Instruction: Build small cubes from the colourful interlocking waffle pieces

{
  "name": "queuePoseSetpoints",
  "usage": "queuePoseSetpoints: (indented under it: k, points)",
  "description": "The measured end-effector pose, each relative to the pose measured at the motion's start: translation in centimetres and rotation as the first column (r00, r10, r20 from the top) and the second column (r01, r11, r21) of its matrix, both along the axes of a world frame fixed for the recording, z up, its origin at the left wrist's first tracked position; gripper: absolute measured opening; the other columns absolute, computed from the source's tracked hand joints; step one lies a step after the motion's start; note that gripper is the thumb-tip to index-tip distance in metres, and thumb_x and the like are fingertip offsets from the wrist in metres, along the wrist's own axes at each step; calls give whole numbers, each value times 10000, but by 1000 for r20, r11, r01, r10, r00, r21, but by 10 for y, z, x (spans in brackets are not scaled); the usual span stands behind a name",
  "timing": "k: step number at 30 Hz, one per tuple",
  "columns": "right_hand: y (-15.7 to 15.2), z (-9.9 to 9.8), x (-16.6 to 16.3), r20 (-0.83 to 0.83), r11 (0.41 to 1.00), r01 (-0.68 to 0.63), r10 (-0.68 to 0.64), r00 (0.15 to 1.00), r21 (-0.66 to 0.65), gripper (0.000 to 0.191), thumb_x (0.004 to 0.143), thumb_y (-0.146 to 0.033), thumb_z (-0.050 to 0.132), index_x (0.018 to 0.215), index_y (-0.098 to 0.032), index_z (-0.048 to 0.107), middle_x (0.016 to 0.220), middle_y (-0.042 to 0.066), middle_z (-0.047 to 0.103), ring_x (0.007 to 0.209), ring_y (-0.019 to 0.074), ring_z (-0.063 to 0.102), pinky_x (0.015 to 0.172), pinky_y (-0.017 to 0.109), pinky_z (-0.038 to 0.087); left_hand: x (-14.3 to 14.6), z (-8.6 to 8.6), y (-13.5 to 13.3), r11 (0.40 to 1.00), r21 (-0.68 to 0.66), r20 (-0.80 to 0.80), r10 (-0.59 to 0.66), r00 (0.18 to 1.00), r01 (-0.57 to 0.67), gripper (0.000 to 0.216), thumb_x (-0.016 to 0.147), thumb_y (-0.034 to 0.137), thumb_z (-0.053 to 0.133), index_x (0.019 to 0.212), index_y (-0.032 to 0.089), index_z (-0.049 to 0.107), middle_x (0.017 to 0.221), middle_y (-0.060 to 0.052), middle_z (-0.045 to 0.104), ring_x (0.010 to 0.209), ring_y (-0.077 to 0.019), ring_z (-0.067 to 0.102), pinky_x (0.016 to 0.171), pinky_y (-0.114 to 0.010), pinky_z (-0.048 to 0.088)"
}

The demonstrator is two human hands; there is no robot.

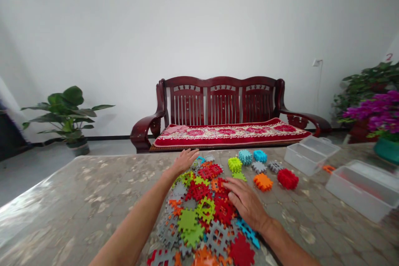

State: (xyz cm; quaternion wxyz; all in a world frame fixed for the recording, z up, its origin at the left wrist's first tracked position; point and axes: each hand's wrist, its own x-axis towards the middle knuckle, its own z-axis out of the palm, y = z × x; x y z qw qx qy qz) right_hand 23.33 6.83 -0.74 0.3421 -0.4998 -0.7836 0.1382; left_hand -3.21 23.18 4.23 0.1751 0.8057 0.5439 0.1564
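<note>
A heap of flat interlocking plastic tiles (199,216) in red, green, grey, orange and blue lies on the marbled table (77,199) in front of me. My left hand (184,160) rests open and flat at the heap's far edge, fingers stretched out. My right hand (246,203) lies open, palm down, on red tiles at the heap's right side. Beyond the heap stand small sorted stacks: lime green (234,164), two blue (252,156), two grey (266,167), orange (262,181) and red (287,178).
Two clear plastic boxes (310,153) (364,189) stand at the table's right, with a loose orange tile (328,169) between them. A pot of purple flowers (382,122) sits at the far right. Behind the table are a dark wooden bench (224,112) and a potted plant (70,118).
</note>
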Motion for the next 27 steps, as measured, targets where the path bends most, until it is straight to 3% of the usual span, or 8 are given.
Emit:
queuePoseSetpoints:
  k: [4, 7, 13, 17, 21, 23, 27]
  points:
    - [2, -3, 0, 65, 998, -32, 35, 997, -47, 494, 1004, -493, 394, 1398, -255, 574, 1523, 94, 479, 1405, 261, 420, 1192, 490, 295, 41, -11, 18, 994, -106, -94, -12, 995, 2, 684, 920, 678, 240, 1488, 356, 443, 1580, -72, 421, 1478, -393, 287, 1121, -682, 236]
    - [4, -5, 0, 57, 998, -18, 21, 998, -60, 523, 1001, -502, 398, 1441, -250, 527, 1555, 100, 433, 1430, 261, 390, 1202, 492, 283, 60, -15, 14, 988, -149, -137, -66, 988, 45, 687, 895, 728, 248, 1428, 387, 516, 1566, -73, 443, 1459, -412, 312, 1103, -720, 228]
    - [6, -9, -2, -6, 995, 53, -54, 999, -80, 559, 992, -471, 414, 1478, -201, 471, 1577, 123, 392, 1452, 246, 355, 1216, 475, 273, 61, -18, -17, 983, -88, -155, -174, 973, 162, 621, 910, 694, 292, 1376, 383, 562, 1546, -104, 449, 1428, -382, 361, 1102, -721, 218]
    - [4, -5, -3, -9, 991, 35, -37, 999, -128, 513, 993, -466, 414, 1407, -200, 560, 1538, 123, 453, 1420, 257, 405, 1207, 487, 285, 52, -15, -30, 973, -36, -155, -233, 960, 230, 577, 926, 664, 309, 1311, 361, 614, 1415, -71, 577, 1334, -316, 477, 1120, -584, 311]
    - [2, 1, -4, -37, 990, -20, 14, 999, -141, 475, 999, -442, 404, 1343, -196, 618, 1444, 123, 560, 1350, 258, 488, 1171, 474, 345, 51, -7, -29, 976, -5, -172, -215, 961, 217, 554, 953, 592, 300, 1163, 279, 707, 1240, -80, 683, 1201, -281, 579, 1071, -469, 396]
    - [1, 2, -5, -50, 991, -35, 29, 998, -125, 452, 999, -428, 406, 1302, -199, 649, 1402, 123, 597, 1316, 257, 519, 1151, 469, 372, 57, -4, -25, 978, 23, -174, -200, 964, 207, 550, 967, 552, 289, 1140, 254, 717, 1271, -95, 670, 1233, -281, 558, 1088, -465, 375]
    - [2, -1, -5, -75, 995, -13, 6, 997, -95, 411, 995, -410, 418, 1236, -208, 683, 1345, 112, 635, 1275, 252, 548, 1129, 463, 393, 78, -8, -20, 968, 44, -167, -236, 957, 247, 542, 960, 586, 306, 1331, 325, 603, 1515, -63, 493, 1403, -315, 394, 1137, -554, 285]
